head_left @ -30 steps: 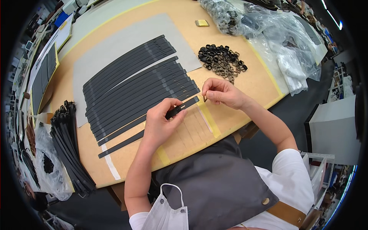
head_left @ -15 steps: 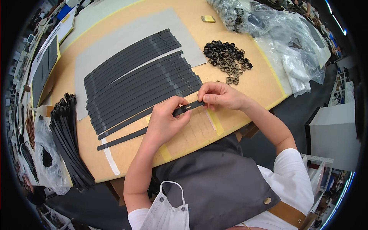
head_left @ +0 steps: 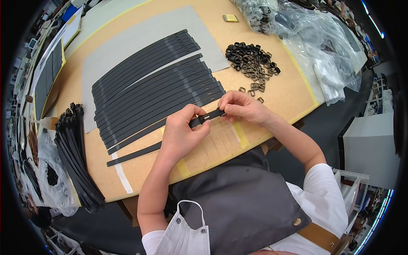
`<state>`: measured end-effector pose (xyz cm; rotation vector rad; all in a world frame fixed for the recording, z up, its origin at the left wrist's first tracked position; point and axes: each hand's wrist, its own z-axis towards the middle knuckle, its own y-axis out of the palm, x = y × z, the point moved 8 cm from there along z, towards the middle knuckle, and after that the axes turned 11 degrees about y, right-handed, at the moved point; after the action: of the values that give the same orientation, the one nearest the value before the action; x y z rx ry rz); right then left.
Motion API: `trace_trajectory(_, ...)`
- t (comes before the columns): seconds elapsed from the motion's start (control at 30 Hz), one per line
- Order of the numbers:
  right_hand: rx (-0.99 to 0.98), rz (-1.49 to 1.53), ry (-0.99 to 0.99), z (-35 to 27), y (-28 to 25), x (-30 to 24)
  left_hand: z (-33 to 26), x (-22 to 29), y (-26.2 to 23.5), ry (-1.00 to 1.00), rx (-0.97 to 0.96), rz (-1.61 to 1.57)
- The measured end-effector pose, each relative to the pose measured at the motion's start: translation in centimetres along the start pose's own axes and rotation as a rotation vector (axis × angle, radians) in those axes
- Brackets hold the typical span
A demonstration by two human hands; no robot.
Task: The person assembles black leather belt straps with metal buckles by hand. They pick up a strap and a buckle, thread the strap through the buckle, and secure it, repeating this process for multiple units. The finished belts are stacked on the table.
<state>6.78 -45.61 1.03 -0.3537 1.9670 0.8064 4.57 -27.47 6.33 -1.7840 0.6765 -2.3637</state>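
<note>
A black strap (head_left: pixel 135 155) lies slantwise along the near part of the table, its slotted end raised between my hands. My left hand (head_left: pixel 183 129) is closed round it just short of the slot, thumb and forefinger pinching what looks like a black keeper loop. At the very tip, my right hand (head_left: pixel 245 108) grips the strap between thumb and fingers; these fingers hide whether a buckle is there. Just beyond, several black straps (head_left: pixel 153 95) lie side by side on a grey sheet (head_left: pixel 97 59), with pale tape across them.
Metal buckles (head_left: pixel 258 74) and black loops (head_left: pixel 242 51) form a pile at the right. Behind them are clear plastic bags (head_left: pixel 297 34) and a small yellow block (head_left: pixel 230 18). A bundle of black straps (head_left: pixel 76 148) hangs over the table's left edge, beside another plastic bag (head_left: pixel 53 170).
Both hands and the strap's raised end have shifted slightly left. My grip looks the same. A few loose buckles beyond my right hand show more fully now.
</note>
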Motion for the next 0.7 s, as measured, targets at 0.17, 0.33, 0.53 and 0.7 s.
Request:
trace_trajectory(0.17, -0.034, -0.129, 0.047, 0.4, 1.5, 0.1, -0.2, 0.1, 0.8, 0.04, -0.043, -0.01)
trace_trajectory(0.33, -0.006, -0.107, 0.071, 0.3, 2.7, -0.3, -0.1, 0.0, 0.8, 0.056, -0.104, 0.006)
trace_trajectory(0.53, 0.067, -0.219, 0.099, 0.4, 2.4, -1.0, -0.2, -0.5, 0.9, 0.032, -0.137, -0.04)
trace_trajectory(0.7, 0.114, -0.309, 0.098, 0.4, 2.5, -1.2, -0.4, -1.3, 1.3, -0.033, -0.183, -0.086)
